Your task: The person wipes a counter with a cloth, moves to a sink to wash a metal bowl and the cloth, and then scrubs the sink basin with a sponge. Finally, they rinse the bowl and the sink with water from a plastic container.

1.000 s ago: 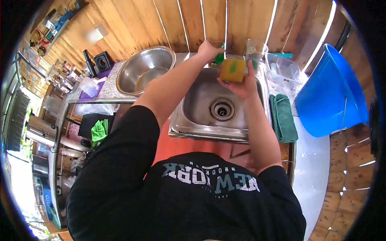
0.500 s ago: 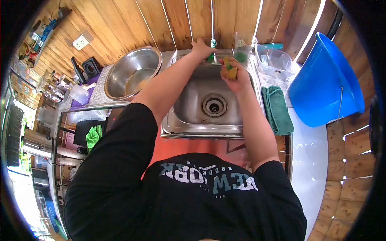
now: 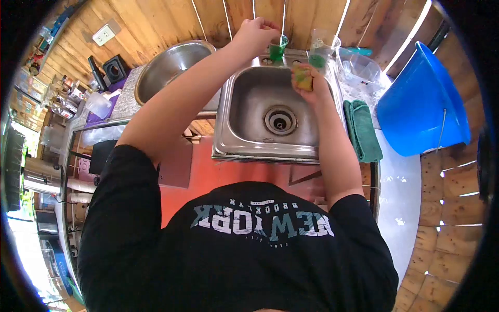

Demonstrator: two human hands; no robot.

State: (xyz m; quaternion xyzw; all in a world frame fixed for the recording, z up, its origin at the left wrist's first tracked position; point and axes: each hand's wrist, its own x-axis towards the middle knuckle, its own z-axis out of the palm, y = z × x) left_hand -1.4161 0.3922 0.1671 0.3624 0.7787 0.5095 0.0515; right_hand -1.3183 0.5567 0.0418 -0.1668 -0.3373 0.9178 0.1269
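**A:** Head view. Setting?
**B:** Plank wall [image 3: 171, 21], steel sink [image 3: 224, 139] set in worktop [image 3: 403, 187]. Shirt reads "NEW YORK", "BROOKLYN".
**A:** Hands?
**B:** L hand [image 3: 253, 34] clamped on glass [image 3: 277, 51] w/ green liquid, at sink's back rim. R hand [image 3: 312, 91] grips sponge [image 3: 303, 78] over basin. Blue bucket [image 3: 421, 99] and green cloth [image 3: 362, 130] to R, steel bowl [image 3: 169, 67] to L.

The square steel sink [image 3: 260, 151] sits upper centre, the small clear glass [image 3: 277, 50] at its back rim; round steel bowl [image 3: 165, 68] left, folded green towel [image 3: 363, 131] right, blue plastic bucket [image 3: 422, 106] farther right.

Blue bucket [image 3: 421, 104] beside folded green towel [image 3: 364, 130]
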